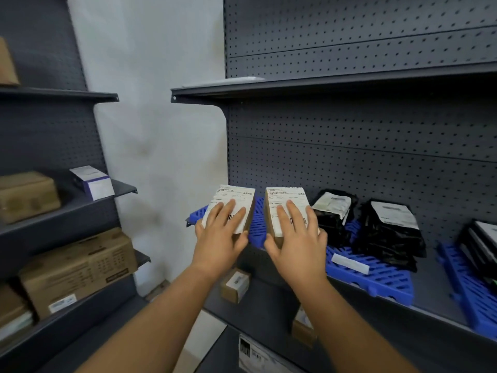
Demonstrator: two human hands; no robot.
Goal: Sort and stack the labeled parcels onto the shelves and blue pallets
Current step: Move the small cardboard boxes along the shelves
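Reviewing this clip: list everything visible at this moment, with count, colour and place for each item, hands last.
Labeled boxes: two, brown with white labels, on the blue pallet at the right shelf's left end, one under each hand.
Blue pallets: at least two, on the right unit's middle shelf.
Black bagged parcels: three stacks, white labels, on the pallets right of the boxes.
Small brown boxes: two, on the shelf below.
Large cardboard cartons: several, brown, on the left unit's shelves.
White and purple box: one, left unit's middle shelf.
Left hand: grip on the left box.
Right hand: grip on the right box.
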